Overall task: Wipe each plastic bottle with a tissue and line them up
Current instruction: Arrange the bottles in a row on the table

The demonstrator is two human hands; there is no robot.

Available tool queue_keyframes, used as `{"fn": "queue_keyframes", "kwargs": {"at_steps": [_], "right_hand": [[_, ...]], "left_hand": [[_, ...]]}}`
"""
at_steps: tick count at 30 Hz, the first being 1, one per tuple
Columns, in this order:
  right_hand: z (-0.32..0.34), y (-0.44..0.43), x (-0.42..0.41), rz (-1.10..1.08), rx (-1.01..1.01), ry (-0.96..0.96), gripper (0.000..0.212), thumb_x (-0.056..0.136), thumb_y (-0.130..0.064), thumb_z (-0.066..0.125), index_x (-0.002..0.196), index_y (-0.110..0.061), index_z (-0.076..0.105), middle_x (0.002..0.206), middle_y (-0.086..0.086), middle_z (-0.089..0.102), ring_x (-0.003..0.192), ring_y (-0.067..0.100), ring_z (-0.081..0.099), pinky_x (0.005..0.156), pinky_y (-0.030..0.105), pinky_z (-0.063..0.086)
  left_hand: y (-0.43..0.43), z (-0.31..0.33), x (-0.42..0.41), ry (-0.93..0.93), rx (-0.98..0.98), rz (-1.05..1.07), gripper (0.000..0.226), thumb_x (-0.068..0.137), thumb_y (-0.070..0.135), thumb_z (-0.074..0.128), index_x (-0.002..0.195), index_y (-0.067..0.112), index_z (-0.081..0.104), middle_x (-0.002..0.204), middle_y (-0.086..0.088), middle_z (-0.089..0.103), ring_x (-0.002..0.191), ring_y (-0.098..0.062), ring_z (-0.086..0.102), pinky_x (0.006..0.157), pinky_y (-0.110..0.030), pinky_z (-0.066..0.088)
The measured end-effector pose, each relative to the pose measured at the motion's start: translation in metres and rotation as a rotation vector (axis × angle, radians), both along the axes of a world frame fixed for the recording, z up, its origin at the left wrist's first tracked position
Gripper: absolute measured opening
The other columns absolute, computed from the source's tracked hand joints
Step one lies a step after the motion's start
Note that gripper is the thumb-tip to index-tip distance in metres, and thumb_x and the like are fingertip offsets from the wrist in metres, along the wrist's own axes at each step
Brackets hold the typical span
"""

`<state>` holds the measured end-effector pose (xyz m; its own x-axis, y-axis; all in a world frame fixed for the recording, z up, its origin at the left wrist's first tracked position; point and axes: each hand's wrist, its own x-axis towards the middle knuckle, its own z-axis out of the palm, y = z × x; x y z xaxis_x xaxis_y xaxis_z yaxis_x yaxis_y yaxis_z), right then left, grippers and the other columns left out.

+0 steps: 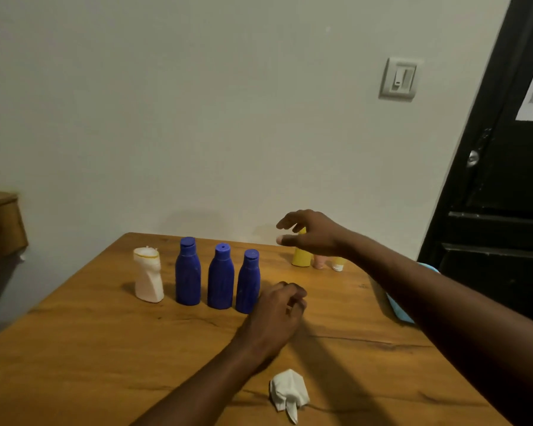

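Observation:
A white bottle (148,275) and three blue bottles (188,271) (220,276) (248,281) stand in a row on the wooden table (105,348). My left hand (277,309) rests on the table with fingers loosely curled, right beside the rightmost blue bottle, holding nothing. My right hand (311,233) hovers with spread fingers over a yellow bottle (301,256) at the table's far edge. Beside that stand a small pink bottle (319,262) and a small yellow-and-white one (338,263), both partly hidden by my arm. A crumpled white tissue (288,393) lies near the front.
A light blue object (397,305) lies at the table's right edge under my right forearm. The wall rises behind the table, with a light switch (399,79). A black door (505,179) stands at the right, and wooden furniture (0,226) at the left.

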<state>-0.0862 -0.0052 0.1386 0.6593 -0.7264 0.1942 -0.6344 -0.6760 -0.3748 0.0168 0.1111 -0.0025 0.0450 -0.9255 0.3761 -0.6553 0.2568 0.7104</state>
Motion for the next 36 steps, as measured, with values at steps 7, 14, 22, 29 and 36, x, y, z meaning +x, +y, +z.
{"fn": "queue_keyframes", "kwargs": {"at_steps": [7, 14, 22, 29, 36], "right_hand": [[-0.022, 0.046, 0.035, -0.009, 0.031, -0.011, 0.057, 0.093, -0.051, 0.063, 0.139, -0.02, 0.052, 0.14, 0.003, 0.056, 0.119, 0.019, 0.058, 0.093, 0.032, 0.051], [-0.051, 0.053, 0.057, -0.05, -0.003, -0.048, 0.036, 0.099, -0.038, 0.058, 0.13, -0.019, 0.057, 0.125, 0.003, 0.063, 0.108, 0.02, 0.06, 0.09, 0.036, 0.054], [-0.063, 0.048, 0.056, 0.006, -0.026, -0.12, 0.03, 0.1, -0.028, 0.058, 0.127, -0.015, 0.06, 0.12, 0.002, 0.064, 0.105, 0.019, 0.06, 0.088, 0.033, 0.053], [-0.061, 0.03, 0.047, 0.03, -0.024, -0.073, 0.03, 0.101, -0.027, 0.058, 0.127, -0.015, 0.061, 0.122, 0.002, 0.064, 0.104, 0.016, 0.059, 0.084, 0.027, 0.047], [-0.055, 0.001, 0.039, 0.004, -0.048, -0.072, 0.032, 0.101, -0.027, 0.057, 0.13, -0.014, 0.059, 0.127, 0.003, 0.063, 0.108, 0.017, 0.058, 0.088, 0.031, 0.049]], "left_hand": [[0.037, 0.008, 0.023, -0.033, -0.083, 0.169, 0.02, 0.101, 0.025, 0.06, 0.12, 0.029, 0.067, 0.113, 0.016, 0.063, 0.101, 0.002, 0.06, 0.087, -0.022, 0.055], [0.032, -0.003, 0.042, 0.032, -0.073, 0.225, 0.014, 0.098, 0.02, 0.065, 0.111, 0.026, 0.066, 0.112, 0.014, 0.062, 0.1, 0.0, 0.061, 0.087, -0.021, 0.055], [0.011, -0.014, 0.053, 0.157, -0.007, 0.138, 0.016, 0.1, 0.024, 0.066, 0.116, 0.024, 0.066, 0.112, 0.012, 0.068, 0.105, 0.0, 0.063, 0.082, -0.014, 0.048], [-0.006, -0.01, 0.053, 0.27, 0.04, 0.099, 0.012, 0.1, 0.023, 0.063, 0.11, 0.021, 0.07, 0.099, 0.01, 0.072, 0.097, -0.001, 0.066, 0.083, -0.021, 0.051], [-0.045, -0.017, 0.05, 0.393, 0.124, 0.064, 0.007, 0.1, 0.034, 0.065, 0.103, 0.03, 0.069, 0.1, 0.01, 0.075, 0.102, -0.003, 0.07, 0.097, -0.036, 0.054]]}}
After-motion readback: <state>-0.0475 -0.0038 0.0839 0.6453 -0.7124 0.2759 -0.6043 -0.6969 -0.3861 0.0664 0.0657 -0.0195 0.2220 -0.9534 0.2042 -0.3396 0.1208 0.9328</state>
